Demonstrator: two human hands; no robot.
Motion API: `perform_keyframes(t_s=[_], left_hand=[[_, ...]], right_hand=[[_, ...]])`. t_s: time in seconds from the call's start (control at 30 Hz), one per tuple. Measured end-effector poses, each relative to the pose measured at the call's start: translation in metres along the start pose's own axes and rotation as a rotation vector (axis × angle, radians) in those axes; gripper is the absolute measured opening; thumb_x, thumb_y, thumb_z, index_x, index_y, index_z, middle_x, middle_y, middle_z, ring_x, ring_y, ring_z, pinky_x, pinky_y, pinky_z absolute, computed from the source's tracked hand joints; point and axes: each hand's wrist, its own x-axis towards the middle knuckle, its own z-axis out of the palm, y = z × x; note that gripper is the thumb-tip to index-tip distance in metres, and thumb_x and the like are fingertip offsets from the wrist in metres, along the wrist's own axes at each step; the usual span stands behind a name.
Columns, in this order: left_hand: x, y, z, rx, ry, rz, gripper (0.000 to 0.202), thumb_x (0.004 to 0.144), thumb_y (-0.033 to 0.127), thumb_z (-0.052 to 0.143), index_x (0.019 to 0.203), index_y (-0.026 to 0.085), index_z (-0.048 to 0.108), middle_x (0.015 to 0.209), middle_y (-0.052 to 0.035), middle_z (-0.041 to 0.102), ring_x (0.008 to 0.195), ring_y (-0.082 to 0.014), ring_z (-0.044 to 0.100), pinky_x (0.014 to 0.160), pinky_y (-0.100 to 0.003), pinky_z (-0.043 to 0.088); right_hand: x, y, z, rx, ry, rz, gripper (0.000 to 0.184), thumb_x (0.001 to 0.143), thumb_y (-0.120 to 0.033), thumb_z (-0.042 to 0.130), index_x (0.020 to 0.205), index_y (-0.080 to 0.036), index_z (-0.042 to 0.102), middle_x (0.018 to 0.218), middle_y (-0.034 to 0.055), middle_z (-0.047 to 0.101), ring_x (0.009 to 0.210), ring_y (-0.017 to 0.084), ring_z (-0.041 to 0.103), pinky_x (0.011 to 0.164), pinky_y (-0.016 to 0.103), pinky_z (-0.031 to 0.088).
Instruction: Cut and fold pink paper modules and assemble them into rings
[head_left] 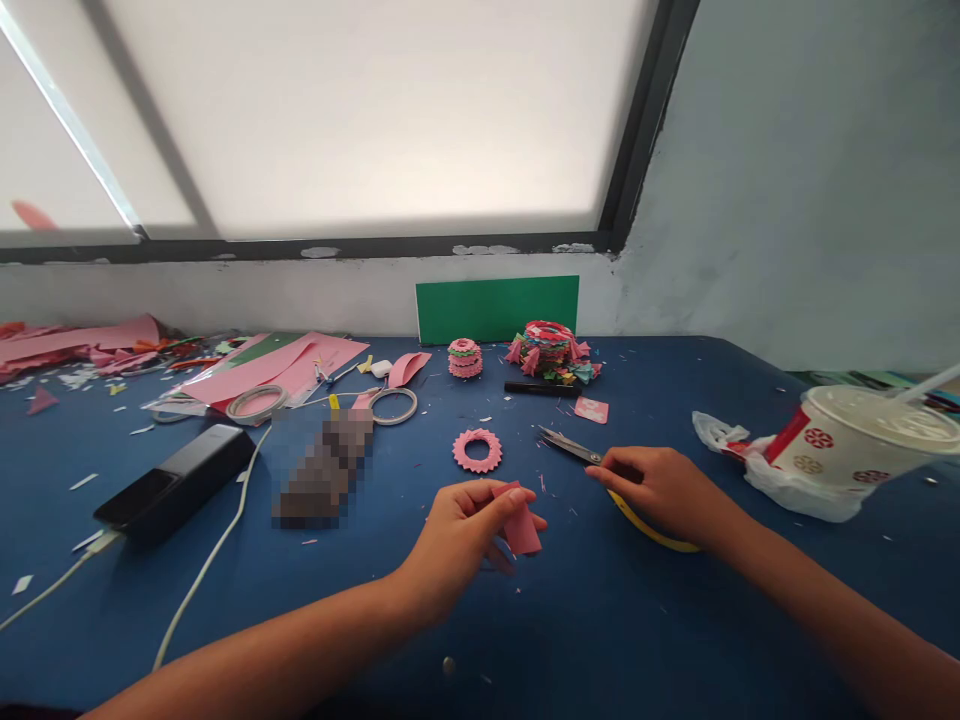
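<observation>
Evidently the scissors (571, 446) lie closest to the right hand (667, 490), their long axis slanting from the blade tips, far and to the left, back to the yellow handle (652, 535) under that palm. Its fingers curl at the metal near the pivot (whether they have closed on it cannot be told). The left hand (466, 525) is farther off, to the left of the scissors and nearer the person, with a piece of pink paper (523, 532) pinched between thumb and fingers. The blades point away from that paper; a pink ring (478, 466) lies on the blue table (570, 620), left of their tips.
</observation>
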Motion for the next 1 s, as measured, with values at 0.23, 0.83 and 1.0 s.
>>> perform_keyframes(t_s=[0.23,0.83,1.0], left_hand=[[0.003,-0.003,-0.002,-0.034,-0.054,-0.082,0.027,0.074,0.041,0.061,0.08,0.014,0.06,0.069,-0.0033,0.067,0.043,-0.0093,0.06,0.029,-0.013,0.033],[0.002,0.002,-0.004,0.045,-0.06,-0.076,0.028,0.077,0.04,0.056,0.08,0.013,0.064,0.065,-0.0034,0.066,0.041,-0.0052,0.051,0.032,-0.013,0.022],[0.003,0.007,-0.006,0.089,-0.071,-0.021,0.028,0.078,0.04,0.055,0.076,0.013,0.064,0.053,0.0009,0.058,0.038,-0.0038,0.043,0.036,-0.015,0.027]], right_hand=[[0.002,0.024,0.003,-0.152,-0.15,0.168,0.034,0.076,-0.053,0.05,0.064,-0.022,0.056,0.065,0.0038,0.064,0.057,0.02,0.058,0.047,0.026,0.033],[0.006,0.045,-0.002,-0.005,-0.093,0.044,0.03,0.076,-0.045,0.052,0.089,-0.018,0.055,0.081,0.0056,0.063,0.067,0.019,0.059,0.056,0.027,0.042],[0.003,0.026,-0.004,0.172,-0.017,-0.075,0.04,0.071,-0.042,0.059,0.102,-0.018,0.051,0.076,0.0023,0.06,0.064,0.017,0.057,0.054,0.025,0.044]])
